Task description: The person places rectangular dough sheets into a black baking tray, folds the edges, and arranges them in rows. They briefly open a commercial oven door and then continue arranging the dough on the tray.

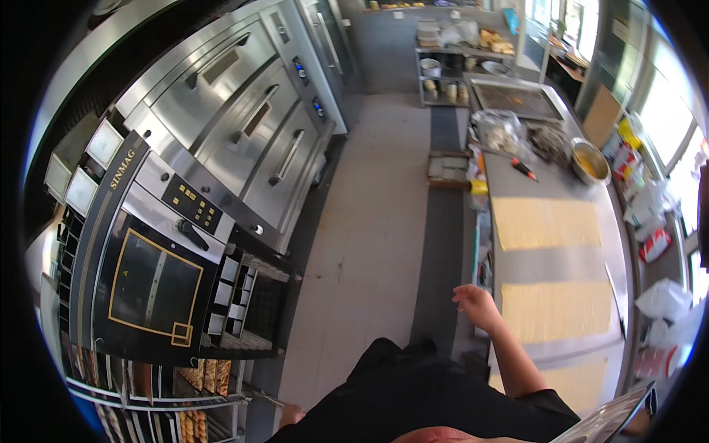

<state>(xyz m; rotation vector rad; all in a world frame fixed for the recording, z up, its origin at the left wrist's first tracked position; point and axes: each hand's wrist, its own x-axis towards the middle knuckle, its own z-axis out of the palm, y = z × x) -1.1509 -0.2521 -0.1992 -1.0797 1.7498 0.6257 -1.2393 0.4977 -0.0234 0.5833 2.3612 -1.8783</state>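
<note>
My right hand [475, 303] hangs beside the long steel worktable [543, 264], its fingers loosely curled, with nothing seen in it. Low in the view, my left hand [292, 414] is near a metal bar of the tray rack [238, 401]; whether it grips the bar I cannot tell. On the worktable lie flat yellow dough sheets: a far one [545, 223], a middle one [556, 312] and a near one [581, 387] partly behind my arm. Beyond them are a knife-like tool with an orange and black handle [522, 168] and a metal bowl of yellow liquid [591, 161].
Stacked steel deck ovens [221, 105] and a black-doored oven [155, 288] line the left. The tray rack holds baked goods [205, 376]. A tiled floor aisle [365, 221] runs between. Plastic bags [664, 299] line the right sill; a steel shelf unit [465, 52] stands at the back.
</note>
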